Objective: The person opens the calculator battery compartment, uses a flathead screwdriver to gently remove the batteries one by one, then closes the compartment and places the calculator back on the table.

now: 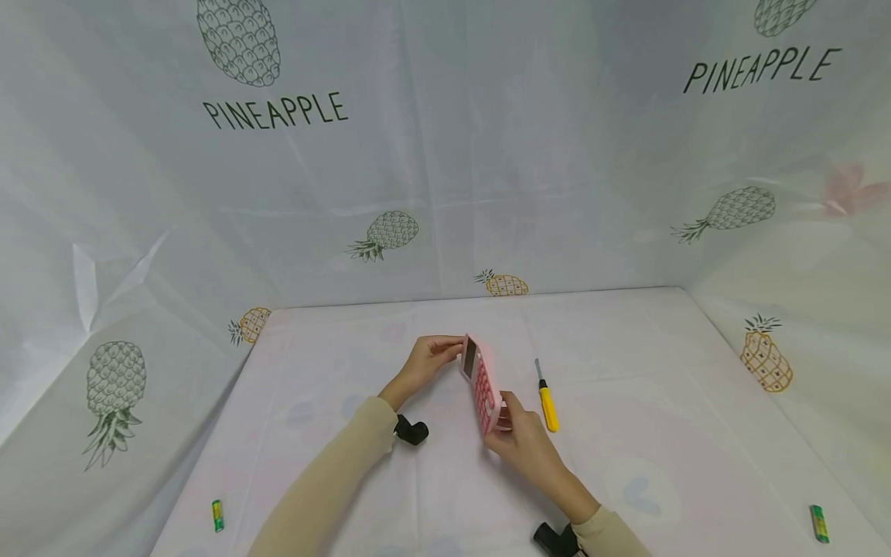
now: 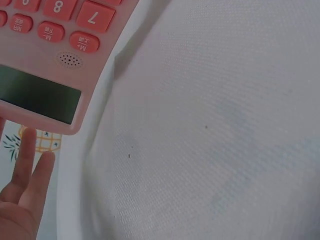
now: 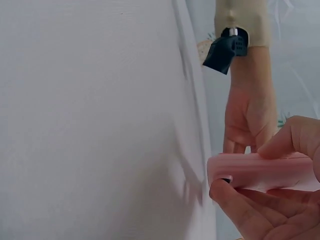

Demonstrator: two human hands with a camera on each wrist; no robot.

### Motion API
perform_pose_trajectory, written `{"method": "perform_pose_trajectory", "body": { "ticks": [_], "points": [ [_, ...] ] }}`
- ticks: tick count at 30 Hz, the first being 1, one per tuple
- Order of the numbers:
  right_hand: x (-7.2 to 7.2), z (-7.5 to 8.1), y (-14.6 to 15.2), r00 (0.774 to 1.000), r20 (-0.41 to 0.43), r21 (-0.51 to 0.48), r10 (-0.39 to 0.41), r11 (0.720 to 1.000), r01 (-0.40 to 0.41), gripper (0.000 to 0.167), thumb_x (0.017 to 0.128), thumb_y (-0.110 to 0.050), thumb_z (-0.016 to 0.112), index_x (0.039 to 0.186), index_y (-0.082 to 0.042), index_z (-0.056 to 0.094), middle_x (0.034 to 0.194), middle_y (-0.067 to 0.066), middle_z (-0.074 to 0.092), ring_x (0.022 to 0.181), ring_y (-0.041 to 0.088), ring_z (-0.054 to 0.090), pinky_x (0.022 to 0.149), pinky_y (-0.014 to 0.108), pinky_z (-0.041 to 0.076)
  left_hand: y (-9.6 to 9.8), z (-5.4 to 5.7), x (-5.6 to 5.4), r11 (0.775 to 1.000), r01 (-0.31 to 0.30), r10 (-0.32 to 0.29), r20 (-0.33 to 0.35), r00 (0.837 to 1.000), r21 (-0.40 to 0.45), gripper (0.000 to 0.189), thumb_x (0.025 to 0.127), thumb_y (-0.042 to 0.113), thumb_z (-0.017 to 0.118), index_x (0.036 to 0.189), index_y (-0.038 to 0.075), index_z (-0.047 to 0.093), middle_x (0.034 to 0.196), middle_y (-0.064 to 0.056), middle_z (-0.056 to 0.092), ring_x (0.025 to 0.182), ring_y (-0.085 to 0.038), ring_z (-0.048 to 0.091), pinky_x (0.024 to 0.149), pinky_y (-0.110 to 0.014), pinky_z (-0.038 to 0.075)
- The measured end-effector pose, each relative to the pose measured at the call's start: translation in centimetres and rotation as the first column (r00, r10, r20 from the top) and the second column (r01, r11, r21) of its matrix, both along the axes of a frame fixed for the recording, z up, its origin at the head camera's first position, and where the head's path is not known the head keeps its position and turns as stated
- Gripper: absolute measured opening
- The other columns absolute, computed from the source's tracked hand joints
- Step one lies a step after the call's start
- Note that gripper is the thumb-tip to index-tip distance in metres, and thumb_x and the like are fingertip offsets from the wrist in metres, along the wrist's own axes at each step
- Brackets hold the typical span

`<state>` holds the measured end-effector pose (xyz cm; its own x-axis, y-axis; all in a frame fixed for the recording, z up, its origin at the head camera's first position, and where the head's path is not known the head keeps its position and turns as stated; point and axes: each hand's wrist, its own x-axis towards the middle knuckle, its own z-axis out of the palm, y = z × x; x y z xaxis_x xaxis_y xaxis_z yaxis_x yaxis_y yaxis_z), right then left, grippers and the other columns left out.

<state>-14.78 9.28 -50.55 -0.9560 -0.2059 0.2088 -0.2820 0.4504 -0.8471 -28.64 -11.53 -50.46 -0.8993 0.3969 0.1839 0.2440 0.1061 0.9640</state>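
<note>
A pink calculator (image 1: 482,391) with red-pink keys and a dark display is held tilted on its edge between both hands over the table. At the display end, my left hand (image 1: 425,365) pinches the far edge with its fingertips; two of its fingers extend past that edge in the left wrist view. My right hand (image 1: 524,445) grips the near end, thumb on one side and fingers on the back. The right wrist view shows the calculator's pink end (image 3: 255,170) edge-on, with a small dark spot by a right fingertip. Right of the calculator lies a screwdriver (image 1: 548,402) with a yellow handle.
One green battery (image 1: 218,516) lies at the table's front left, another battery (image 1: 819,524) at the front right. A white cloth (image 1: 362,340) covers the table. Pineapple-print sheets (image 1: 445,155) hang behind it and at both sides.
</note>
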Motion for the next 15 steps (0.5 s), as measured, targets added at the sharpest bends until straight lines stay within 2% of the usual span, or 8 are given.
{"method": "perform_pose_trajectory", "body": {
  "ticks": [3, 8, 11, 15],
  "points": [
    [0.01, 0.06, 0.07, 0.999, 0.032, -0.049, 0.013, 0.999, -0.012, 0.051, 0.080, 0.004, 0.076, 0.125, 0.004, 0.052, 0.109, 0.022, 0.070, 0.092, 0.026, 0.072, 0.075, 0.029, 0.060, 0.01, -0.08, 0.00, 1.000, 0.007, -0.008, 0.035, 0.999, 0.019, 0.029, 0.099, 0.001, 0.060, 0.125, -0.012, 0.063, 0.128, -0.026, 0.061, 0.114, -0.029, 0.063, 0.093, -0.039, 0.054],
    [-0.10, -0.09, 0.36, 0.995, 0.066, -0.147, 0.070, 0.987, -0.060, 0.053, 0.081, 0.003, 0.078, 0.126, 0.009, 0.050, 0.115, 0.029, 0.066, 0.095, 0.031, 0.071, 0.077, 0.029, 0.060, -0.01, -0.47, -0.14, 1.000, -0.024, 0.025, 0.073, 0.997, -0.020, 0.030, 0.100, 0.006, 0.060, 0.126, -0.006, 0.065, 0.130, -0.020, 0.062, 0.109, -0.021, 0.066, 0.086, -0.031, 0.058],
    [-0.16, -0.29, 0.56, 0.992, 0.075, -0.192, 0.104, 0.977, -0.088, 0.056, 0.082, 0.002, 0.079, 0.128, 0.011, 0.048, 0.117, 0.032, 0.064, 0.096, 0.034, 0.071, 0.078, 0.030, 0.060, -0.07, -0.47, -0.11, 0.999, -0.026, 0.029, 0.081, 0.996, -0.036, 0.030, 0.100, 0.008, 0.060, 0.127, -0.005, 0.065, 0.130, -0.019, 0.063, 0.106, -0.018, 0.066, 0.085, -0.030, 0.058],
    [-0.10, -0.35, 0.78, 0.987, 0.090, -0.238, 0.137, 0.965, -0.112, 0.061, 0.084, 0.001, 0.078, 0.132, 0.015, 0.044, 0.119, 0.033, 0.063, 0.098, 0.035, 0.070, 0.079, 0.030, 0.060, -0.18, -0.34, -0.05, 0.998, -0.016, 0.019, 0.057, 0.998, -0.059, 0.031, 0.100, 0.010, 0.060, 0.127, -0.003, 0.065, 0.130, -0.019, 0.063, 0.105, -0.019, 0.066, 0.085, -0.031, 0.058]
  ]
}}
